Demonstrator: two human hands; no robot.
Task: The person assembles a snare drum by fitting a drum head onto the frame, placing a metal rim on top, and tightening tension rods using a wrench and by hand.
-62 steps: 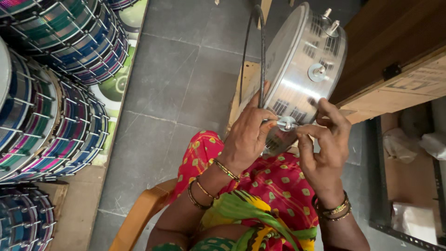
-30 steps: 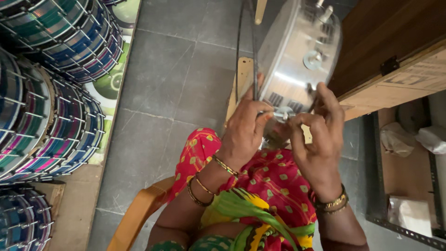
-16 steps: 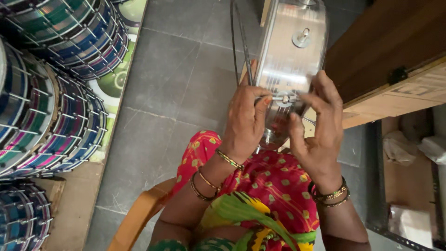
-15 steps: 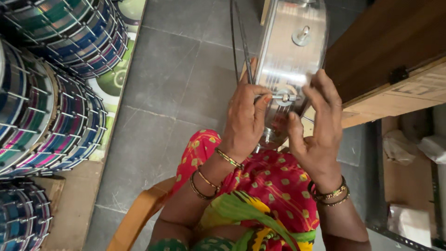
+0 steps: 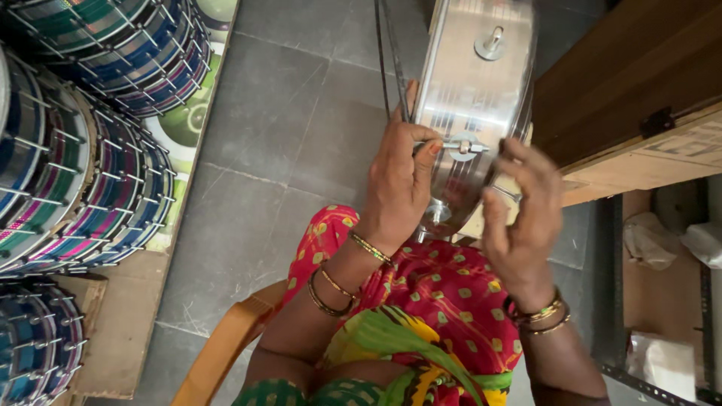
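Head view: the drum shell [image 5: 470,105] has turned and risen toward the frame's top centre since half a second ago. The left hand [image 5: 398,188] now pinches a tension rod [image 5: 451,146]; the right hand [image 5: 519,218], fingers loosely curled, steadies the shell's lower edge.

Drum shell [image 5: 474,113]: polished metal, gleaming glossy. Floor [image 5: 301,135]: showing matt grey stone tiles. Cabinet [image 5: 624,83]: showing smooth wood.

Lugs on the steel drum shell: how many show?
3. One at the top of the shell, one mid-shell by the left hand, one low between both hands. Others may sit hidden round the back.
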